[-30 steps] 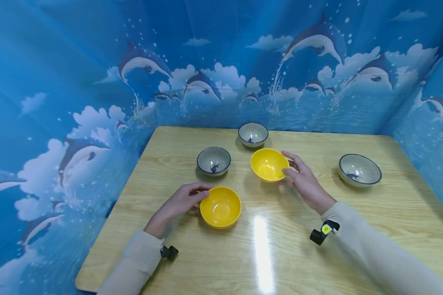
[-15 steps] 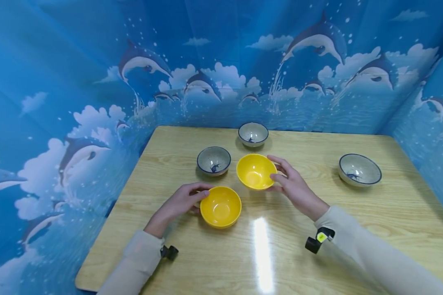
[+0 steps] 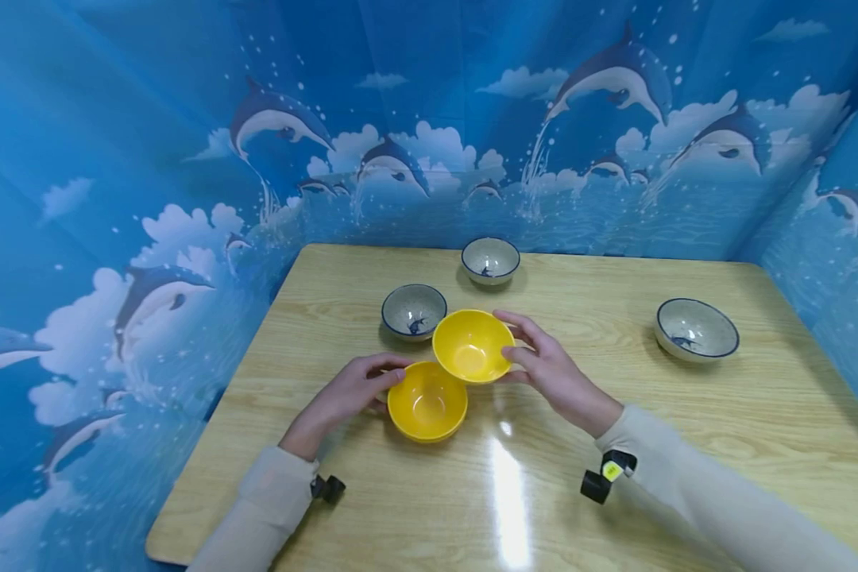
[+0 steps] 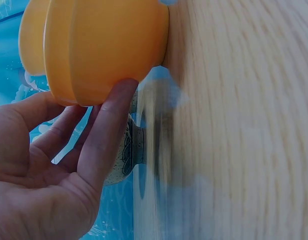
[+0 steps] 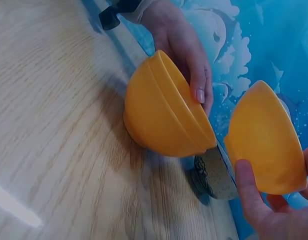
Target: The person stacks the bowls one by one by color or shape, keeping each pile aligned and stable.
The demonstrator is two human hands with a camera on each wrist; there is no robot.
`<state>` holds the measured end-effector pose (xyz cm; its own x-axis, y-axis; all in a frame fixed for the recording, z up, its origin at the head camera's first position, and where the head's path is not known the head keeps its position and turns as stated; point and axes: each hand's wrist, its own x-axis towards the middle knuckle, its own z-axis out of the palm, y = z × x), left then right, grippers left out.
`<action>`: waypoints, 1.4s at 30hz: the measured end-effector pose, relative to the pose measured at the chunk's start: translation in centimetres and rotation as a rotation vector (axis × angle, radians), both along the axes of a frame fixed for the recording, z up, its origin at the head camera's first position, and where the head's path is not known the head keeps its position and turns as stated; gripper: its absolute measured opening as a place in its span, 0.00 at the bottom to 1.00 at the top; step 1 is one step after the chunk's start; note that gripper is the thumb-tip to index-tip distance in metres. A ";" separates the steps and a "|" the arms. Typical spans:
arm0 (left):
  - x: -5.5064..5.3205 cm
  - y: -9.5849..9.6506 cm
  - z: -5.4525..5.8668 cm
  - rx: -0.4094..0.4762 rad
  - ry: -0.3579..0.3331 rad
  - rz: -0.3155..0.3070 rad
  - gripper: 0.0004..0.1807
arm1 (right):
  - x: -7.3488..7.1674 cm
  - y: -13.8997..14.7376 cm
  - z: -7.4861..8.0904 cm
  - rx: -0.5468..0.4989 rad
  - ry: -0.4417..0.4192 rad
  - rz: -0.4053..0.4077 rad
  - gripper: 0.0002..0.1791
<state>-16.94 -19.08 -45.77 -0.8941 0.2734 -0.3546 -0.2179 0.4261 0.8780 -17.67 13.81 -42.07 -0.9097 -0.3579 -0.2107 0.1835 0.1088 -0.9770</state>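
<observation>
My left hand [image 3: 350, 395] holds the near yellow bowl [image 3: 427, 405] by its left side. This bowl stands upright on the wooden table, and a double rim line shows on its outside in the right wrist view, like two nested bowls. Another yellow bowl [image 3: 472, 345] is gripped at its right side by my right hand [image 3: 554, 373], thumb at the rim and fingers against the outer wall. It hangs above the table, behind and right of the near one, and overlaps its rim in the head view. The right wrist view shows a gap between the lifted bowl [image 5: 264, 140] and the standing bowl [image 5: 159, 110].
Three grey bowls with dark blue rims stand on the table [image 3: 686, 461]: a left one [image 3: 414, 310] just behind the yellow bowls, a back one [image 3: 490, 260] by the far edge, and a right one [image 3: 697, 330]. A dolphin-print curtain [image 3: 429, 119] hangs behind the table.
My right hand has carried its yellow bowl left and toward me, up to the rim of the near yellow bowl. The left hand and its bowl have stayed in place.
</observation>
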 end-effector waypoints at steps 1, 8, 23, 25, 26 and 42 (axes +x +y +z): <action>0.0 0.0 0.0 -0.002 0.001 -0.001 0.18 | 0.0 -0.2 0.0 0.000 -0.001 0.004 0.34; 0.0 0.0 0.0 -0.002 -0.001 -0.010 0.19 | 0.2 -1.2 0.1 -0.004 0.000 0.031 0.34; 0.0 0.1 0.0 -0.009 -0.004 0.016 0.19 | 1.2 -2.5 -0.5 0.026 0.005 0.087 0.31; 0.1 0.1 0.0 -0.013 0.002 0.014 0.19 | 1.3 -2.6 -0.6 0.032 -0.001 0.095 0.31; 0.1 0.0 0.0 -0.014 0.006 0.012 0.19 | 1.3 -2.7 -0.6 0.034 -0.001 0.100 0.31; 0.2 0.2 -0.1 -0.023 0.012 0.021 0.19 | 1.7 -3.7 -0.5 0.182 0.129 0.145 0.29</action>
